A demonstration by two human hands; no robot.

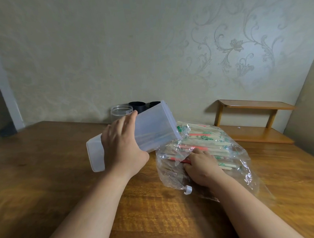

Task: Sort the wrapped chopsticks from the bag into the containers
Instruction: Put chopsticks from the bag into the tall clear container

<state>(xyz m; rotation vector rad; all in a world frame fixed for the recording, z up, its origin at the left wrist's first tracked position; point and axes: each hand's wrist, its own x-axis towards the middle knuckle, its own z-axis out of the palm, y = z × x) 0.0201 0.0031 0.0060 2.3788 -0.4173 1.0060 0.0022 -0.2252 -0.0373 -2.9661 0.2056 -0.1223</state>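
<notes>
Left hand (121, 146): grip wrapped round translucent container (153, 126), held tilted over mid-surface (47, 167), raised end at the bag (243, 169). Behind it, far edge: clear jar (121, 112), black cups (137, 106). Bag lies right of centre, full of wrapped chopsticks (206, 140). Right hand (202, 167) in bag mouth, grip pinching a few wrapped chopsticks. Wooden shelf (255, 106) at far right corner.
</notes>
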